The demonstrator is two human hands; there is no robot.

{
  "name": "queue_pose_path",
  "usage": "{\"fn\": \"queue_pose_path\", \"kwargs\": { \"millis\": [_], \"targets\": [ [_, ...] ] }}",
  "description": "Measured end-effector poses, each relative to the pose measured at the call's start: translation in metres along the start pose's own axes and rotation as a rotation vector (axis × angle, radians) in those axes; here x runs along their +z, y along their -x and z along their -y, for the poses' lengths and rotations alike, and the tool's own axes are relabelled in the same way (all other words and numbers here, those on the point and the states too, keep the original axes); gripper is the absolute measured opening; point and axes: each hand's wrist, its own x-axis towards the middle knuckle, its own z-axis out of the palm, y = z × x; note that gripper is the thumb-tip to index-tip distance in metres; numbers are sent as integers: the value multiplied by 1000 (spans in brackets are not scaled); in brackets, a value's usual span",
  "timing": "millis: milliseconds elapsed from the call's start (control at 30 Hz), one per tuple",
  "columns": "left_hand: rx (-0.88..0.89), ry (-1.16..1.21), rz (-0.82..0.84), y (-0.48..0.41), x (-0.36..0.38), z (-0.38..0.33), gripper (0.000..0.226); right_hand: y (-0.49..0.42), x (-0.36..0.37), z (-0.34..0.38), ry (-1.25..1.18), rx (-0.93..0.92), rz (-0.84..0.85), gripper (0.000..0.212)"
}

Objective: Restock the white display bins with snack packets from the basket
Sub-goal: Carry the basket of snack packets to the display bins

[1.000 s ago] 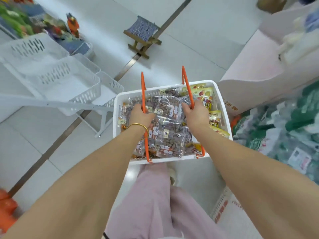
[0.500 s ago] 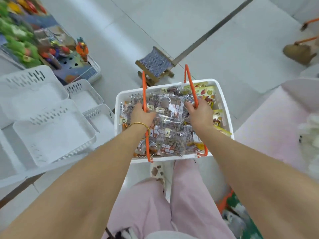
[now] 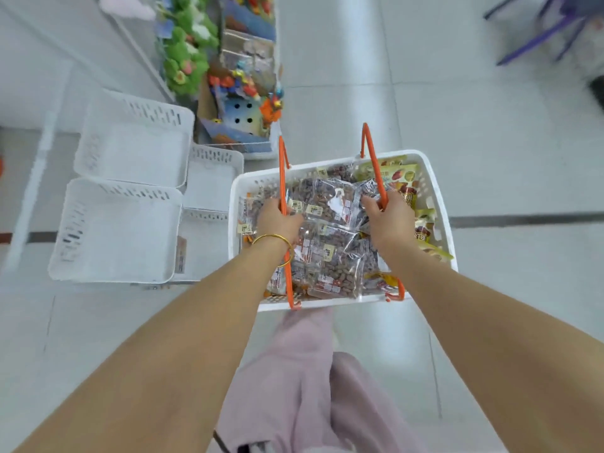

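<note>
- Head view: the basket (image 3: 436, 204) hangs in front of the person's legs, above the floor (image 3: 490, 158). It is just beside the right-hand edge of the white display bins (image 3: 130, 158).
- The left hand (image 3: 277, 220), with a gold bangle (image 3: 273, 238) at the wrist, is wrapped round the left handle (image 3: 283, 178) about midway along. The right hand (image 3: 389, 217) is wrapped the same way round the right handle (image 3: 371, 152). Neither hand holds anything else.
- Snack packets (image 3: 330, 204) fill the basket up to its rim. Clear ones with brown pieces cover the middle and the near edge, and yellow packets (image 3: 392, 173) sit along the right wall and in the far right corner.
- The two big bins look bare inside. Smaller bins sit between them and the basket's left wall.
- I'd guess the full basket is fairly heavy and the thin orange handles flex a bit, so a hand on each, kept level, suits it.
- Each packet on its own should be light and soft, with slick, crinkly film. Pinching a sealed edge or cupping one flat across its middle looks safest, since squeezing could crush what's inside.
- Loosely heaped like this, the top packets could slide off over the rim if the basket tips.
</note>
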Motion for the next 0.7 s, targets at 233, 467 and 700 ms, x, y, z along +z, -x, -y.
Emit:
{"fn": "queue_pose_path", "kwargs": {
  "millis": [233, 467, 700],
  "targets": [
    [-177, 218, -232, -67, 13, -19, 22, -112, 15, 59, 172, -245, 238, 25],
    [-347, 363, -447, -91, 11, -30, 22, -176, 44, 113, 362, -466, 436, 27],
    [-493, 634, -632, -100, 18, -15, 27, -216, 88, 145, 486, -641, 649, 38]
  ]
}}
